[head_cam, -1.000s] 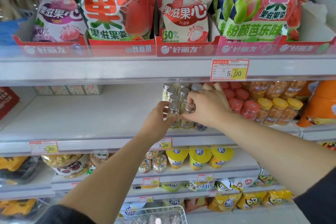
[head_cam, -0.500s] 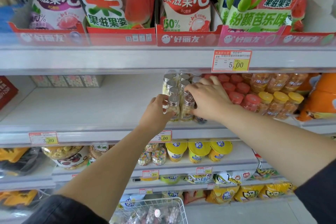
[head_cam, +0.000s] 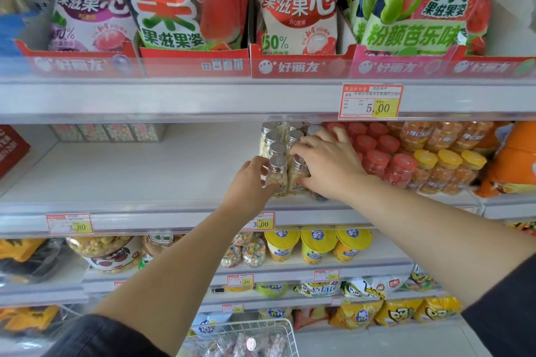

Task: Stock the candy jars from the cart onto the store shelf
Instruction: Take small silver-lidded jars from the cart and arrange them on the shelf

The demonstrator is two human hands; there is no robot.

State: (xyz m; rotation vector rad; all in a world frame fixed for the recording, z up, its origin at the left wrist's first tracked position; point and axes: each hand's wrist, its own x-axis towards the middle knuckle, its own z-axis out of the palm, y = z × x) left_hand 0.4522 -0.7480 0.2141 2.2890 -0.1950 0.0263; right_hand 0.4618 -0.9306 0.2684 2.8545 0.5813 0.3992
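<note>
Small clear candy jars with silver caps (head_cam: 278, 153) stand in rows on the white middle shelf (head_cam: 130, 180). My left hand (head_cam: 250, 182) grips the front left jar (head_cam: 278, 174) from its left side. My right hand (head_cam: 327, 165) lies over the right-hand rows, fingers spread across the caps, thumb against the front jar (head_cam: 296, 175). A white wire cart (head_cam: 285, 330) at the bottom holds more jars with silver caps.
Red-capped jars (head_cam: 377, 159) and yellow-capped jars (head_cam: 446, 165) crowd the shelf right of my right hand. Left of the silver-capped jars the shelf is bare up to small boxes (head_cam: 107, 133) at the back. Snack bags fill the shelf above, yellow cups (head_cam: 316, 243) the one below.
The view has tilted down a little, showing more of the cart. Both hands stay at the jars; my right hand's fingers have spread a bit wider over the caps.
</note>
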